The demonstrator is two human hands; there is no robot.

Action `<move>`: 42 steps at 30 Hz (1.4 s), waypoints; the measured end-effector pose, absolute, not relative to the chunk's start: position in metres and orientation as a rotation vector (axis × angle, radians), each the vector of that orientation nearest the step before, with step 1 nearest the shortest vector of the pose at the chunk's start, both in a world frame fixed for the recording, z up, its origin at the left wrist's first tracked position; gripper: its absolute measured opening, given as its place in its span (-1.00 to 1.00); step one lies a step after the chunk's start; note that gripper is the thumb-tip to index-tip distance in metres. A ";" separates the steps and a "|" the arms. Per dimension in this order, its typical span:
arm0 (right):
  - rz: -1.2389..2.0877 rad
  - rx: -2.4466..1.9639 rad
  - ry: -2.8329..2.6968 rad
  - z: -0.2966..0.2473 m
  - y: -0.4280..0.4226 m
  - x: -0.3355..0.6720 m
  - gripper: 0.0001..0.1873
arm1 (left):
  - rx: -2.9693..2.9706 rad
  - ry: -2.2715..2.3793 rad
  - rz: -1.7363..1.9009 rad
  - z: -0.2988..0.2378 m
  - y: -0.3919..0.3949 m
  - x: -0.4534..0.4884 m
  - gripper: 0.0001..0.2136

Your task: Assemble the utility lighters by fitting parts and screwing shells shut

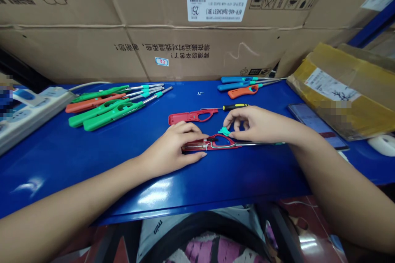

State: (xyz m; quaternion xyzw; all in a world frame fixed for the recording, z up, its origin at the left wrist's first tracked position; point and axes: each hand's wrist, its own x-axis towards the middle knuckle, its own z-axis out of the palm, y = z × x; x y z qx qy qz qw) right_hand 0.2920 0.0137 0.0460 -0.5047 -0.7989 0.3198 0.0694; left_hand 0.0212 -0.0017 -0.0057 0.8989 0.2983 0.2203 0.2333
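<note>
My left hand (173, 144) grips the handle end of an opened red stick lighter (220, 146), fingers and thumb on either side of it. Its inner parts, a thin wire and a long metal tube show on the blue table. Just above the lighter's loop, my right hand (257, 124) pinches a small teal plastic trigger (223, 132) between thumb and fingertips. The loose red shell half (185, 118) lies behind my left hand. Beyond my right hand rests a yellow-and-black screwdriver (236, 107), its shaft pointing left.
Several green and orange lighters (112, 113) lie at the left, beside a white power strip (33, 109). Blue and orange lighters (236, 86) lie at the back. On the right are a phone (308, 121), a taped box (345, 90) and a white mouse (382, 144). A large carton (101, 57) stands behind.
</note>
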 end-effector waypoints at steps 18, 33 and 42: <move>1.308 -1.397 -2.369 0.042 0.007 0.276 -0.78 | 2.572 0.797 0.585 -0.004 -0.004 0.022 -0.72; 1.310 -1.456 -2.285 0.041 0.007 0.277 -0.74 | 2.559 0.806 0.592 -0.005 -0.005 0.022 -0.72; 1.305 -1.523 -2.323 0.045 0.007 0.276 -0.76 | 2.563 0.811 0.599 -0.006 -0.006 0.022 -0.72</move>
